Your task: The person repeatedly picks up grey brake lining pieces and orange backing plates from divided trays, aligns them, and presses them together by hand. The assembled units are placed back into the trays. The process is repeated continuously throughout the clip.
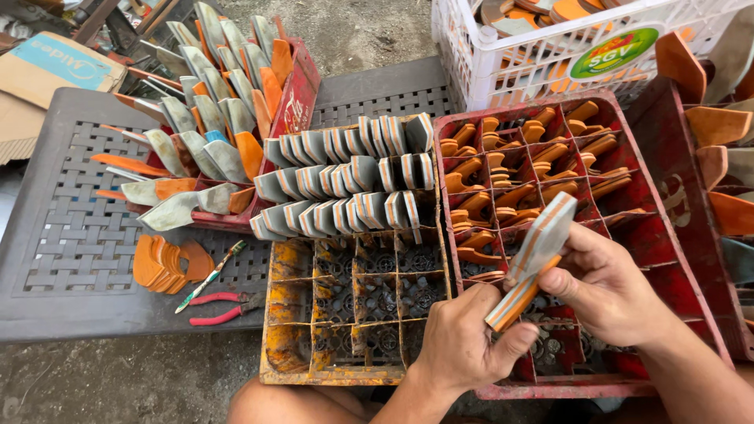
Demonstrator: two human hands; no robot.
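Material: grey and orange layered foam-like soles, cut to one shape, fill nearly every crate in view.
Landmark: the red crate (628, 137) in front of the person, its far cells stocked with orange heel-shaped pieces (510, 169).
Held thing: a stack of sole pieces (534, 255), grey faces with orange stripes along the edge, held tilted above the near part of the red crate.
Left hand (463, 345): below the stack, fingers (514, 338) closed on its lower end, thumb pressing the edge.
Right hand (609, 290): to the right of the stack, fingers clamped around its middle.
Step in hand: by the look of it, squaring up or checking the stack before it is placed; both hands grip it and it rests in no cell.
Next move calls for: probably keeping the layers flush while sliding the stack upright into a free cell, which needs a narrow, steady grip.
Left of the red crate: a yellow crate (283, 314), far rows packed with grey sole pieces (345, 184), near cells open.
Farther left: red-handled pliers (224, 308) and a pile of orange pieces (161, 263) on the dark woven desk (71, 235).
Behind the red crate: a white basket (479, 71).
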